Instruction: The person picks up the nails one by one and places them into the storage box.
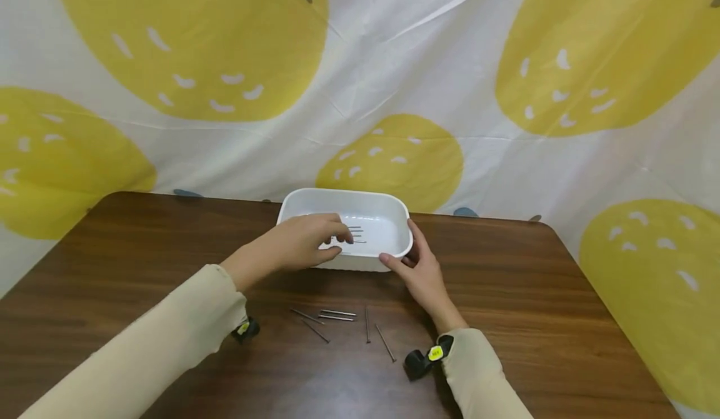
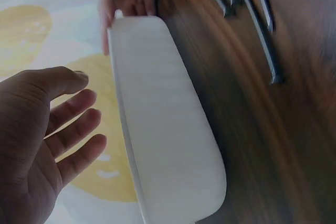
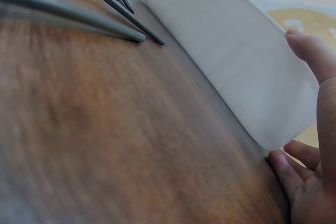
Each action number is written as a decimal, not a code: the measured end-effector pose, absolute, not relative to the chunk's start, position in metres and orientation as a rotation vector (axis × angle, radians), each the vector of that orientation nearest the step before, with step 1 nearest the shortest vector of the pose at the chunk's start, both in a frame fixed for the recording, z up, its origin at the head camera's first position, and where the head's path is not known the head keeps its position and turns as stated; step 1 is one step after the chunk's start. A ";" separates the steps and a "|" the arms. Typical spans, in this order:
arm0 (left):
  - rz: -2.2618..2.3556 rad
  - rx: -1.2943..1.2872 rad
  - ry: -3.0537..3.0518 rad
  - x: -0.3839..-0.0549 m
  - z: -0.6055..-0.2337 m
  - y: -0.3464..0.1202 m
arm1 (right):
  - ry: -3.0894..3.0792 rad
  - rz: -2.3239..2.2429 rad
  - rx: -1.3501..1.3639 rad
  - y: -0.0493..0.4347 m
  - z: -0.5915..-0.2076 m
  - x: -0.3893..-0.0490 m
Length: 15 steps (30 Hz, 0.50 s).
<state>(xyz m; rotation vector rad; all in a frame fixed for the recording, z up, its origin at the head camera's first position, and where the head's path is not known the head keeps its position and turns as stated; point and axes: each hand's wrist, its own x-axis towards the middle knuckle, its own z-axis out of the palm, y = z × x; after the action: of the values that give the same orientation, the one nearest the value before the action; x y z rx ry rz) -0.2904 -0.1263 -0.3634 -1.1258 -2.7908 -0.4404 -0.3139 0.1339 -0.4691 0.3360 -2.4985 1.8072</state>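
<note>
A white plastic basin (image 1: 371,262) sits at the back of the table with several nails (image 1: 355,236) lying on its floor. Over its front left part hovers my left hand (image 1: 306,241), fingers loosely bent and nothing between them; the left wrist view shows a gap between thumb and fingertips. At the basin's right end, my right hand (image 1: 419,272) grips it, thumb on the rim and fingers against the end wall, as the right wrist view also shows. Several more nails (image 1: 337,316) lie scattered on the tabletop in front of the basin.
The brown wooden table (image 1: 506,294) ends close behind the basin. A white cloth (image 1: 394,62) printed with yellow fruit hangs behind it. Dark wrist cameras (image 1: 419,364) are strapped at both cuffs, near the loose nails.
</note>
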 end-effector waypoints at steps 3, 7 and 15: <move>-0.430 -1.194 -2.762 -0.281 -0.364 -0.126 | -2.507 1.803 0.335 0.135 -0.470 -0.314; -0.444 -1.266 -2.774 -0.275 -0.368 -0.128 | -2.509 1.796 0.326 0.136 -0.470 -0.315; -0.708 -1.234 -3.003 -0.261 -0.380 -0.138 | -2.516 1.787 0.314 0.137 -0.471 -0.317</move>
<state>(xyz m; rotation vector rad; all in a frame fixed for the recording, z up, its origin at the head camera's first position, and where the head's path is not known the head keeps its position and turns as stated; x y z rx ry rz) -0.2614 -0.1377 -0.3804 -1.2339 -3.0026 -0.7079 -0.3166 0.1371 -0.4713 0.3136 -2.5160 1.7873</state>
